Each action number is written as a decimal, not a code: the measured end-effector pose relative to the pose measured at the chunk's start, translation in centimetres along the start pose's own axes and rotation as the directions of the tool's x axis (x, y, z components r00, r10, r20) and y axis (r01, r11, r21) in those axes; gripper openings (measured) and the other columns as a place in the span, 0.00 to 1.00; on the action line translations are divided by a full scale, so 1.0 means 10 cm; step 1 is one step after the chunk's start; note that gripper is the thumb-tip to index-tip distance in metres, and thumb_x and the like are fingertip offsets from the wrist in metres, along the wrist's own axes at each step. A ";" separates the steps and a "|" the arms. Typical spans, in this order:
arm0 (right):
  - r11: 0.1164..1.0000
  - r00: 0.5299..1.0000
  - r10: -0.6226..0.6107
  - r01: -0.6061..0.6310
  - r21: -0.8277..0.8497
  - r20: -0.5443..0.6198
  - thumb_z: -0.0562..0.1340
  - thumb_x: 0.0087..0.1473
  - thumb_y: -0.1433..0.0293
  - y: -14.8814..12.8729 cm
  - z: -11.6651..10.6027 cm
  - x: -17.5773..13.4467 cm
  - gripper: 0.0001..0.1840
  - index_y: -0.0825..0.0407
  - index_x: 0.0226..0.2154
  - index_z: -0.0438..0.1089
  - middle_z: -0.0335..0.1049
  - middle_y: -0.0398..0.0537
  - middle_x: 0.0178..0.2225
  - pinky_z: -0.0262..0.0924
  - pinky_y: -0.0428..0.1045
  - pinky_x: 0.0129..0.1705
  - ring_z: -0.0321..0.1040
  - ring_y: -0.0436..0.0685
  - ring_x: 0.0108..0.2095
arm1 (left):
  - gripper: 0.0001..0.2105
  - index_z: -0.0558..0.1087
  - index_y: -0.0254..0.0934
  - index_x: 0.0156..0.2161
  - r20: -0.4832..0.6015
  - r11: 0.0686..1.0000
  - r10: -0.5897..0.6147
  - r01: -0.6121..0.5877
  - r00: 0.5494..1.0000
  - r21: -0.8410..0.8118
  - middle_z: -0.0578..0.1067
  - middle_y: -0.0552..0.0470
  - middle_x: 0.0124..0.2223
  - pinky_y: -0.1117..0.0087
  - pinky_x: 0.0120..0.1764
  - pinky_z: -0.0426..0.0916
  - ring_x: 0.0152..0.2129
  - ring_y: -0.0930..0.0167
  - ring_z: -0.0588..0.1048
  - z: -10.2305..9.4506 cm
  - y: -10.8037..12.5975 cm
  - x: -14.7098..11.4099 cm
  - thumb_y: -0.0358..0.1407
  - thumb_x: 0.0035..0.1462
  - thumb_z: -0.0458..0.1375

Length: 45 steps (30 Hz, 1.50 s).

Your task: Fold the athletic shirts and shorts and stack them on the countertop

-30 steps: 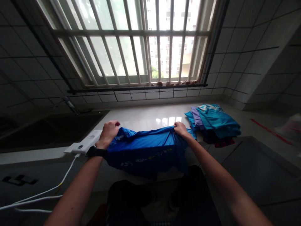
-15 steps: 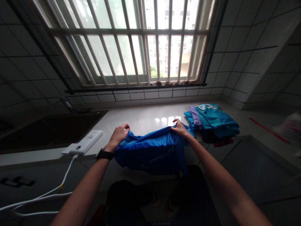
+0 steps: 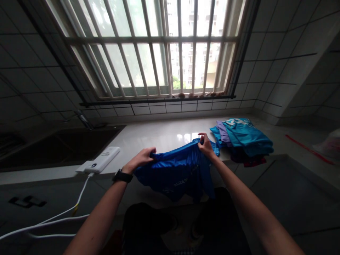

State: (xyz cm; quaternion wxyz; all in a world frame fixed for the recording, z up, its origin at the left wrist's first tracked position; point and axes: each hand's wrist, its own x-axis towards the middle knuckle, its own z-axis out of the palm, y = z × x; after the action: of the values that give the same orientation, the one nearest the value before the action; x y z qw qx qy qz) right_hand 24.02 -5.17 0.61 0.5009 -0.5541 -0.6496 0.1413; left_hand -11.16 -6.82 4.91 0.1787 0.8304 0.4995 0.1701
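A blue shirt (image 3: 175, 173) with pale lettering hangs over the counter's front edge, its upper edge stretched between my hands. My left hand (image 3: 145, 156), with a dark watch on the wrist, is closed on the shirt's left end. At the right end, my right hand (image 3: 205, 145) pinches the fabric between thumb and fingers. Just to the right of that hand lies a stack of folded clothes (image 3: 247, 138), teal and lilac on top, with dark and red cloth beneath.
A white power strip (image 3: 103, 161) with a white cable (image 3: 85, 187) sits at the counter's front left, beside the dark sink (image 3: 66, 141) and faucet. A red strip (image 3: 309, 149) lies on the right counter (image 3: 287, 141). Behind is a barred window (image 3: 154, 53).
My left hand has moved slightly right and down, gripping the shirt's edge more tightly. The shirt's upper edge is pulled straighter and its lower part hangs differently. The view has shifted a little.
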 end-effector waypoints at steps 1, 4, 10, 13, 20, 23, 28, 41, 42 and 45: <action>1.000 1.000 -0.004 0.005 -0.028 0.021 0.57 0.45 0.77 0.00 0.00 0.00 0.12 0.49 0.33 0.69 0.59 0.40 0.30 0.59 0.48 0.42 0.60 0.54 0.32 | 0.05 0.70 0.42 0.30 -0.028 1.000 -0.021 0.021 0.999 0.022 0.75 0.53 0.28 0.68 0.33 0.65 0.28 0.65 0.73 -0.03 0.00 0.00 0.37 0.46 0.59; 0.990 0.994 -0.024 0.039 -0.134 0.110 0.57 0.48 0.78 -0.02 0.01 0.00 0.08 0.49 0.25 0.66 0.61 0.43 0.30 0.60 0.49 0.43 0.62 0.54 0.33 | 0.04 0.70 0.42 0.30 -0.238 0.989 -0.076 0.104 0.968 0.107 0.76 0.50 0.30 0.66 0.37 0.66 0.32 0.62 0.75 -0.13 0.05 -0.02 0.32 0.45 0.55; 0.975 0.998 -0.054 0.048 -0.218 -0.020 0.57 0.49 0.80 -0.03 0.04 -0.07 0.12 0.48 0.33 0.66 0.63 0.45 0.31 0.60 0.49 0.43 0.60 0.57 0.34 | 0.06 0.63 0.42 0.23 -0.564 0.991 -0.051 0.114 0.824 0.076 0.79 0.45 0.41 0.61 0.49 0.69 0.42 0.60 0.76 -0.28 0.12 -0.08 0.32 0.47 0.55; 0.972 0.997 -0.076 0.080 -0.222 0.026 0.54 0.47 0.83 -0.03 0.04 -0.11 0.18 0.47 0.37 0.66 0.62 0.43 0.30 0.60 0.49 0.42 0.60 0.58 0.33 | 0.07 0.62 0.41 0.22 -0.534 0.993 -0.077 0.018 0.842 -0.115 0.80 0.47 0.41 0.64 0.48 0.70 0.40 0.64 0.78 -0.31 0.10 -0.10 0.34 0.47 0.56; 0.937 0.981 -0.193 0.194 -0.289 0.032 0.55 0.45 0.82 -0.09 -0.03 -0.19 0.12 0.47 0.27 0.62 0.64 0.51 0.41 0.61 0.51 0.48 0.63 0.60 0.41 | 0.17 0.59 0.40 0.22 -0.302 0.809 -0.048 -0.140 0.952 -0.571 0.82 0.40 0.46 0.62 0.41 0.73 0.38 0.62 0.79 -0.31 0.16 -0.25 0.40 0.44 0.66; 0.954 0.979 -0.203 0.203 -0.221 0.023 0.55 0.51 0.78 -0.14 -0.06 -0.21 0.09 0.47 0.31 0.64 0.65 0.54 0.46 0.62 0.53 0.53 0.64 0.61 0.47 | 0.19 0.64 0.40 0.23 -0.028 0.751 0.003 -0.021 1.000 -0.660 0.83 0.40 0.39 0.63 0.36 0.73 0.33 0.62 0.79 -0.33 0.26 -0.34 0.46 0.45 0.69; 0.995 0.998 0.030 -0.024 0.099 -0.054 0.51 0.61 0.67 -0.23 -0.02 -0.11 0.09 0.46 0.29 0.60 0.66 0.48 0.34 0.64 0.52 0.47 0.65 0.59 0.40 | 0.21 0.77 0.39 0.34 0.325 0.764 0.161 0.091 0.932 -0.639 0.83 0.43 0.36 0.64 0.36 0.74 0.33 0.61 0.80 -0.25 0.50 -0.39 0.53 0.43 0.72; 0.647 0.877 0.006 -0.369 0.667 0.480 0.72 0.44 0.45 -1.02 0.04 -0.02 0.28 0.51 0.27 0.67 0.63 0.38 0.22 0.53 0.44 0.24 0.58 0.48 0.24 | 0.16 0.73 0.38 0.33 -0.205 0.799 0.097 -0.199 0.974 -0.567 0.76 0.52 0.32 0.68 0.34 0.71 0.30 0.68 0.75 0.14 1.05 0.08 0.49 0.53 0.66; 0.658 0.884 0.024 -0.366 0.658 0.468 0.71 0.47 0.45 -1.02 0.01 -0.01 0.27 0.51 0.28 0.68 0.63 0.37 0.22 0.52 0.43 0.24 0.58 0.48 0.24 | 0.16 0.70 0.39 0.30 -0.272 0.803 0.031 -0.186 0.962 -0.566 0.73 0.55 0.28 0.71 0.30 0.68 0.26 0.71 0.72 0.11 1.09 0.05 0.49 0.54 0.64; 0.703 0.799 0.025 -0.441 0.558 0.600 0.64 0.56 0.44 -0.93 -0.10 -0.07 0.25 0.50 0.29 0.69 0.61 0.37 0.21 0.52 0.44 0.24 0.57 0.49 0.23 | 0.15 0.66 0.40 0.29 -0.454 0.817 -0.130 -0.165 0.881 -0.553 0.67 0.58 0.25 0.73 0.25 0.60 0.22 0.74 0.66 -0.01 1.15 -0.04 0.48 0.55 0.62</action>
State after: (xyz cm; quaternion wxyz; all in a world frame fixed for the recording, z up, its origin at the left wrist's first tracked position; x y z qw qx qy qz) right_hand 19.34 -9.34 7.58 0.4341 -0.3503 -0.5890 0.5848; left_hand -2.54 -12.20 10.29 0.2928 0.6745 0.4443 0.5118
